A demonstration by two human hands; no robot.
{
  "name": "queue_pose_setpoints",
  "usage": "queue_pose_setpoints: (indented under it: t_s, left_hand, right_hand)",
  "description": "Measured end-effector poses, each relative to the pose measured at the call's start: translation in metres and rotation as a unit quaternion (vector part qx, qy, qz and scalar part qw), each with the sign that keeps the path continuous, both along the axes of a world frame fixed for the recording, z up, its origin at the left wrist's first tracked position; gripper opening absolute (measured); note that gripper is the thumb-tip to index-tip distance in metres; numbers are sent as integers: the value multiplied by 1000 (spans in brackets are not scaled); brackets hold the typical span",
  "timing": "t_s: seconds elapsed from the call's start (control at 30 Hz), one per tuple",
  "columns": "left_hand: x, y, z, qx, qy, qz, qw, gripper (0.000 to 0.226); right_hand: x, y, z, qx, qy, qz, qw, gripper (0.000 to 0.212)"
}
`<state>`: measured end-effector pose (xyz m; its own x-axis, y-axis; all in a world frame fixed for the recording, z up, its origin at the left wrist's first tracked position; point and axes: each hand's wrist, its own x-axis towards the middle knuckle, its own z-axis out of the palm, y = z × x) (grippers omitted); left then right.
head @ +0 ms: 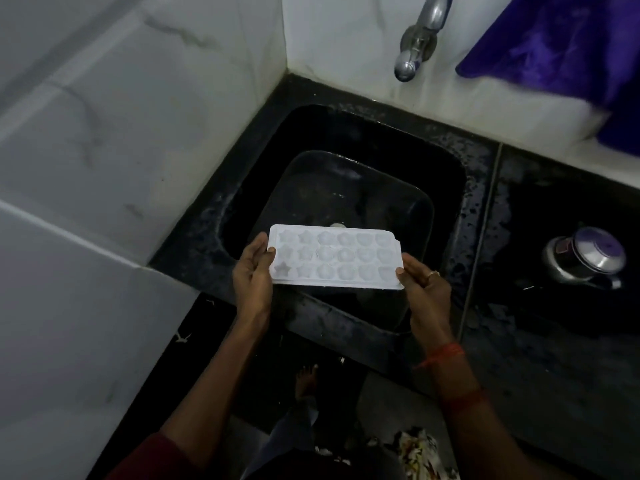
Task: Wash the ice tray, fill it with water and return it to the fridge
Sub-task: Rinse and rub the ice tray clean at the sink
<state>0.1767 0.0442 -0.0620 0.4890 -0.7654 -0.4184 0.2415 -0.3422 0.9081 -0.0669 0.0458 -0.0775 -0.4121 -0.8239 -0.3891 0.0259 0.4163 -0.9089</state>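
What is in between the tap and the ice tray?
In the head view, only the black sink lies between the tap and the ice tray, with its pale drain just past the tray's far edge.

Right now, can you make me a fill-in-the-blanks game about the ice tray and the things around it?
1. The ice tray, held over the black sink, is coloured ___.
2. The left hand and right hand grip its ends; the ring is on the ___ one.
3. The cloth hanging beside the tap is ___.

Missing words: white, right, purple.
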Motion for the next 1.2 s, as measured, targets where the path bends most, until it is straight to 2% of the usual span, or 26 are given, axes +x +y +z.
queue_pose_setpoints:
  t_s: [0.23, 0.6, 0.73, 0.87, 1.03, 1.2]
  left_hand:
    - [6, -39, -4, 33, 5, -46, 998, 40]
    - [14, -72, -15, 90, -27, -108, 990, 37]
    - [16, -84, -17, 115, -35, -123, 985, 37]
    - [14, -93, -17, 133, -37, -122, 983, 36]
    - [17, -101, -24, 140, -28, -148, 978, 71]
    - [12, -111, -20, 166, -23, -144, 975, 32]
  right_hand:
    - [3, -24, -12, 41, 9, -40, 998, 30]
    - [0, -38, -24, 62, -23, -42, 997, 20]
    - [0, -40, -21, 58, -74, -39, 995, 34]
    - [-1, -42, -12, 45, -105, 9, 993, 34]
    - [-11, -39, -8, 24, -89, 72, 993, 44]
    - [-23, -40, -10, 8, -60, 71, 996, 42]
